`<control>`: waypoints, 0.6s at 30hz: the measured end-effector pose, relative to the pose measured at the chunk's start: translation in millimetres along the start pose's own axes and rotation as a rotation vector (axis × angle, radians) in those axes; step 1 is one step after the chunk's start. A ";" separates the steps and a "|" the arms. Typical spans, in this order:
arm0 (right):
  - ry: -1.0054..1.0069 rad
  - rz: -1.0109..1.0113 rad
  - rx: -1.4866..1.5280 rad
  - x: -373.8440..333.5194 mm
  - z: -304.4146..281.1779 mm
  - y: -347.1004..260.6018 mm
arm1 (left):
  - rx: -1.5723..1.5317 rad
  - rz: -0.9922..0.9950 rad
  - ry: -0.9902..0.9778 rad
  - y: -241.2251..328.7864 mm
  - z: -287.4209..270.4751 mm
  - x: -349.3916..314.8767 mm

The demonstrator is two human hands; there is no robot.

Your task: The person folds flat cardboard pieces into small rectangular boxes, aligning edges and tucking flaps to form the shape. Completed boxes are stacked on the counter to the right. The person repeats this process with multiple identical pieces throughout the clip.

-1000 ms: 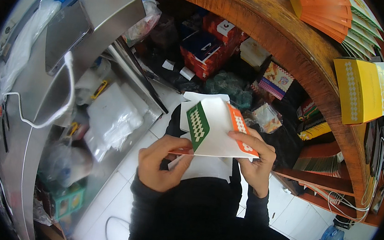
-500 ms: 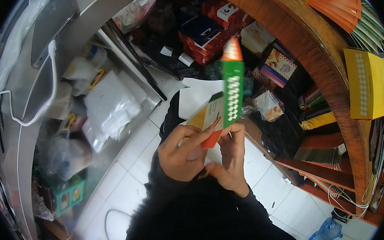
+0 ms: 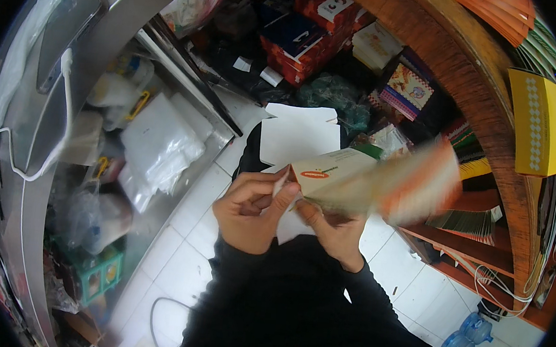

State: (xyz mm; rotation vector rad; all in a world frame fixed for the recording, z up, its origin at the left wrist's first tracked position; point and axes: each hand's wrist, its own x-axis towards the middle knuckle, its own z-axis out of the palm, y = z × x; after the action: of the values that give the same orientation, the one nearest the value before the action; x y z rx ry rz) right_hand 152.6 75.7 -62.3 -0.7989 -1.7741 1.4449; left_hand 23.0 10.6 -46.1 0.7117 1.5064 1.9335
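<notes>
A printed folding carton (image 3: 340,172) in cream, green and orange is gripped in front of my body, tilted to the right. Its right end is smeared by motion. My left hand (image 3: 248,212) pinches the left end with thumb and fingers, where a white inner flap shows. Close beside it, my right hand (image 3: 333,232) is closed on the lower edge, its thumb near the left one; the carton hides some of its fingers. Just beyond the carton, a white unfolded card blank (image 3: 299,139) lies on my lap.
A yellow box (image 3: 537,123) and stacked orange and green card blanks (image 3: 497,14) rest on the curved wooden counter (image 3: 491,80) at right. Red boxes (image 3: 301,60) are piled at the back. To the left, plastic bags (image 3: 161,150) lie on a shelf; blue bottles (image 3: 468,339) stand lower right.
The carton has turned from upright to leaning right, its orange end swinging rightward. My left hand has moved slightly left and now pinches the carton's left end. More of the white blank shows.
</notes>
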 end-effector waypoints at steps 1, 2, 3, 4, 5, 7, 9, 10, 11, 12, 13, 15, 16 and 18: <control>-0.008 0.068 -0.238 -2.0 -0.7 -1.9 | 0.004 0.058 -0.026 -1.2 2.4 -2.2; -0.005 0.110 -0.158 -2.2 -1.7 -2.2 | -0.009 0.072 -0.056 -1.3 1.4 -3.4; -0.001 0.151 -0.078 -2.2 -3.1 -2.2 | 0.047 0.096 -0.075 -1.4 1.4 -4.4; 0.003 0.191 0.002 -1.1 -4.8 -0.8 | 0.097 0.115 -0.102 -0.8 -0.2 -5.0; 0.009 0.231 0.081 -0.1 -6.2 1.0 | 0.139 0.128 -0.124 0.0 -2.0 -4.9; 0.021 0.271 0.246 0.1 -8.2 5.1 | 0.244 0.232 -0.201 0.8 -5.0 -1.3; 0.033 0.272 0.414 -1.0 -8.7 10.0 | 0.319 0.287 -0.251 2.2 -6.7 1.7; 0.033 0.279 0.381 -2.9 -10.5 11.4 | 0.347 0.293 -0.267 3.2 -7.2 2.2; 0.052 0.354 0.323 -4.2 -11.5 13.0 | 0.374 0.311 -0.292 4.3 -7.6 2.4; 0.073 0.429 0.262 -5.0 -12.7 14.6 | 0.387 0.297 -0.298 5.3 -8.5 2.7; 0.090 0.504 0.205 -5.8 -13.6 15.8 | 0.398 0.294 -0.313 6.3 -9.6 2.5; 0.111 0.540 0.168 -5.9 -15.5 17.7 | 0.419 0.249 -0.328 7.4 -11.7 1.2; 0.118 0.505 0.176 -5.4 -15.6 18.5 | 0.430 0.206 -0.328 7.8 -13.0 0.0; 0.129 0.389 0.225 -2.9 -15.0 19.9 | 0.385 0.165 -0.306 6.6 -15.0 0.2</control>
State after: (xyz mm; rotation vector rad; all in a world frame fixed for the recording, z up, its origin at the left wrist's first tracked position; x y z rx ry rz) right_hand 167.3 85.3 -80.4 -1.1309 -1.3784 1.7611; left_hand 11.3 -0.5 -42.9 1.2727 1.6775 1.5648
